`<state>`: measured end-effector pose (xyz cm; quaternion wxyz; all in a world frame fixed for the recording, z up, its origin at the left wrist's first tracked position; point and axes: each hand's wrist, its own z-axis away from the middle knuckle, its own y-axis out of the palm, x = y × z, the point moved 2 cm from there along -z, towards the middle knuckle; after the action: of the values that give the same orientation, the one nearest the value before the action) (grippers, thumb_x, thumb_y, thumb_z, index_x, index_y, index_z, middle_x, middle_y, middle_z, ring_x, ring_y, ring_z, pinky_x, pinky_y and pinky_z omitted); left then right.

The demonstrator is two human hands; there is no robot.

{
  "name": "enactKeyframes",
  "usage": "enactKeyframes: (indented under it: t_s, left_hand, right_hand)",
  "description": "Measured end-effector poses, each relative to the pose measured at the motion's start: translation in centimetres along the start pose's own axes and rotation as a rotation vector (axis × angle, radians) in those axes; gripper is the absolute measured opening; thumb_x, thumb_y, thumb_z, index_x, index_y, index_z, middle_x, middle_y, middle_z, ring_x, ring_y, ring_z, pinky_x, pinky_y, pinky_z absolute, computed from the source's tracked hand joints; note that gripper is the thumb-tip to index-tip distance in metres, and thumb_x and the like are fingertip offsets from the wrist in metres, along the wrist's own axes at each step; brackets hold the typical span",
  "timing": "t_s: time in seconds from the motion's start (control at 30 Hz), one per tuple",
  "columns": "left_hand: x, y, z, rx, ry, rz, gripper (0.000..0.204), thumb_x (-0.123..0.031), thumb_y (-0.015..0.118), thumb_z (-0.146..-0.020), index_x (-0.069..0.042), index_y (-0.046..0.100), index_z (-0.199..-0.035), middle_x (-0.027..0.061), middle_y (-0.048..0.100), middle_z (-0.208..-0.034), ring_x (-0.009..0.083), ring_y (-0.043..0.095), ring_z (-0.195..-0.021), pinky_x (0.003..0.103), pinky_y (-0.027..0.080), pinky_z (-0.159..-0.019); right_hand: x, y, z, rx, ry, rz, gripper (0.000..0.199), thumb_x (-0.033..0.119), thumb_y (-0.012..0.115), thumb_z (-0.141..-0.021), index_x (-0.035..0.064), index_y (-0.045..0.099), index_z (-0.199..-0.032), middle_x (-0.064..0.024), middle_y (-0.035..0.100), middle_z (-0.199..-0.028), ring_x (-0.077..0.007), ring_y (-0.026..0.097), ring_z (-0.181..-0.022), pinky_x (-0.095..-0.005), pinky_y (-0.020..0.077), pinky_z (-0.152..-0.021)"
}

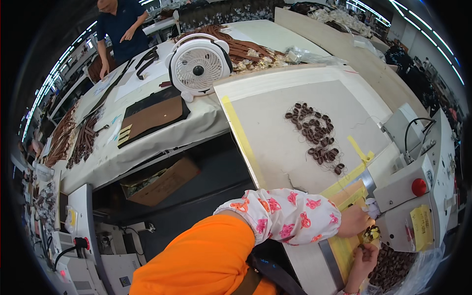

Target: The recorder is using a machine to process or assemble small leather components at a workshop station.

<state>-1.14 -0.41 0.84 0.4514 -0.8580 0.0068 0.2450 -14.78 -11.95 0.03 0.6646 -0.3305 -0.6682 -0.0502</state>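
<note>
My left arm, in an orange sleeve with a floral sleeve cover (295,216), reaches across to the sewing machine (405,189). My left hand (354,221) lies beside the machine's working end, its fingertips mostly hidden. Just below it, my right hand (364,261) has thumb and fingers pinched together by a shiny gold-coloured metal part (371,234). Whatever small thing is between those fingers is too small to make out. A heap of small brown loops (391,268) lies in a clear plastic bag (420,273) right beside my right hand.
More brown loops with loose threads (317,132) lie scattered on the grey-topped table (275,118). A red knob (419,187) sticks out from the machine. Left of the table stand a white fan (199,69) and a brown panel (152,115). A person (120,29) stands at the far left.
</note>
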Motion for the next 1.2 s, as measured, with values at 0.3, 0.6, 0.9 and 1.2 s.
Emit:
enactKeyframes:
  t_s: [0.3,0.6,0.9,1.2]
  left_hand:
    - [-0.5,0.4,0.3,0.200,-0.061,-0.089,0.014,-0.016,0.056,-0.074,-0.006,0.052,-0.083,0.0126,0.058,-0.066,0.0299,0.059,-0.064,0.039,0.045,-0.055]
    - [-1.3,-0.6,1.0,0.133,-0.074,0.488,0.027,-0.033,0.055,-0.080,-0.007,0.059,-0.073,0.0085,0.061,-0.065,0.0303,0.059,-0.063,0.041,0.044,-0.055]
    - [-1.1,0.3,0.1,0.325,0.022,0.326,0.035,-0.041,0.057,-0.074,-0.007,0.062,-0.068,0.0104,0.061,-0.066,0.0307,0.060,-0.066,0.041,0.046,-0.057]
    - [-1.0,0.4,0.1,0.369,0.057,0.288,0.027,-0.033,0.055,-0.072,-0.007,0.063,-0.072,0.0136,0.061,-0.070,0.0332,0.060,-0.070,0.043,0.046,-0.063]
  right_hand:
    - [-0.1,0.3,-0.5,0.028,-0.022,-0.064,0.015,-0.005,0.055,-0.079,-0.0009,0.051,-0.093,-0.0009,0.050,-0.079,-0.0065,0.049,-0.070,-0.0184,0.0413,-0.064]
    - [-0.2,0.2,-0.2,-0.023,-0.093,-0.102,0.017,-0.005,0.052,-0.081,-0.0017,0.048,-0.098,-0.0044,0.053,-0.083,-0.0094,0.053,-0.073,-0.0204,0.0435,-0.066]
    - [1.4,1.4,1.2,-0.023,-0.372,0.284,0.021,-0.006,0.054,-0.076,-0.0047,0.049,-0.097,-0.0118,0.055,-0.087,-0.0190,0.056,-0.082,-0.0270,0.0452,-0.071]
    - [2.1,1.7,1.1,-0.033,-0.541,0.499,0.023,-0.008,0.056,-0.071,-0.0021,0.051,-0.092,-0.0106,0.053,-0.079,-0.0192,0.051,-0.063,-0.0276,0.0417,-0.058]
